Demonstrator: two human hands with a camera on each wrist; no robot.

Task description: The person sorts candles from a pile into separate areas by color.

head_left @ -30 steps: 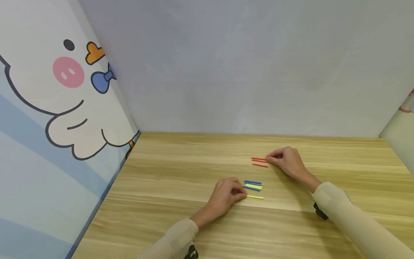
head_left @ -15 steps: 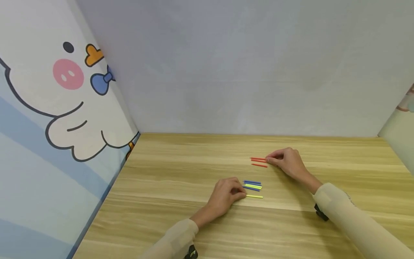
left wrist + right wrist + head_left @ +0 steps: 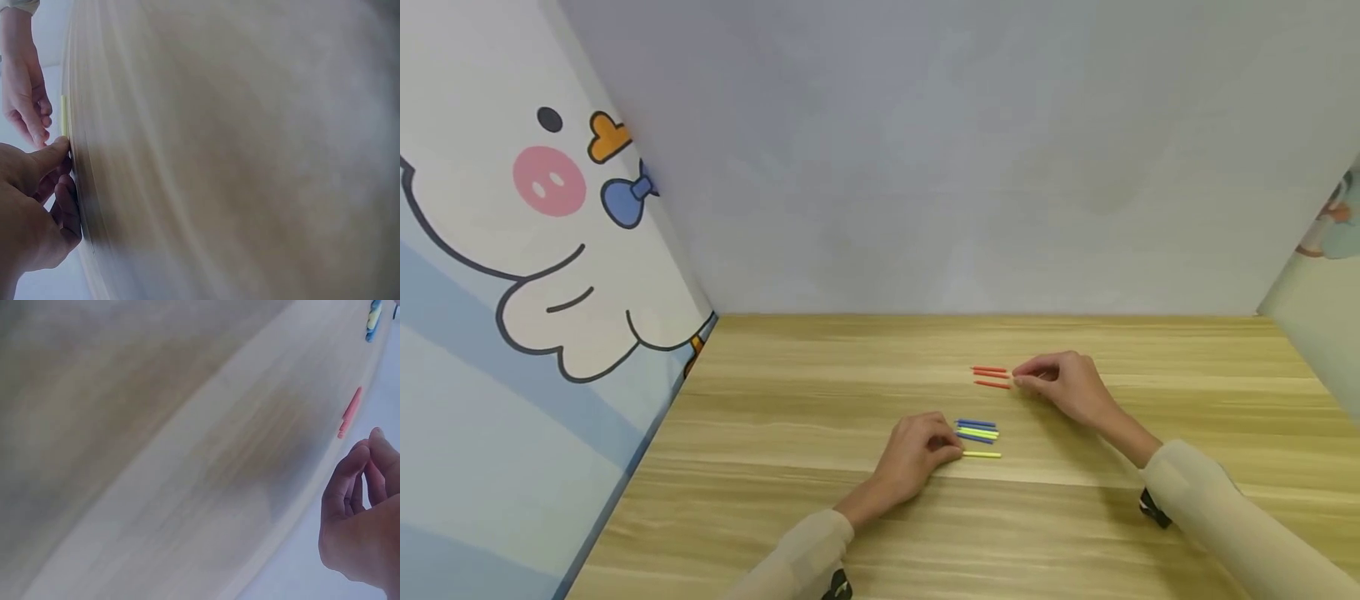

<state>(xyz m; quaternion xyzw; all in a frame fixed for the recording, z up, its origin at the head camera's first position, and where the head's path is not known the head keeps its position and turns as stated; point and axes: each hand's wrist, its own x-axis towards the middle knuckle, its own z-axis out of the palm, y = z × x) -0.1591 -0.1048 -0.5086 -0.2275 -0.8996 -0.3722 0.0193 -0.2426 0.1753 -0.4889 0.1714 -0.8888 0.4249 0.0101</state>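
Note:
My left hand (image 3: 916, 454) pinches the left end of a thin yellow pencil (image 3: 982, 455) lying on the table. In the left wrist view this yellow pencil (image 3: 64, 115) sticks out past the thumb. Just behind it lies a group of blue pencils (image 3: 976, 422) and bright yellow pencils (image 3: 979, 432), side by side. Farther back are three red pencils (image 3: 992, 385), two close together and one slightly apart. My right hand (image 3: 1070, 387) hovers just right of their ends, fingers loosely bent and holding nothing. A small gap parts its fingertips from the red pencils (image 3: 351, 412) in the right wrist view.
The wood-grain table (image 3: 790, 392) meets a pale grey wall (image 3: 970, 167) at its back edge. On the left stands a panel with a cartoon bird (image 3: 550, 179), and another printed panel (image 3: 1322, 300) is at the right.
My right hand has let go of a red pencil and drawn slightly right, away from the red pencils. The left hand stays on the yellow pencil. The head view has shifted slightly.

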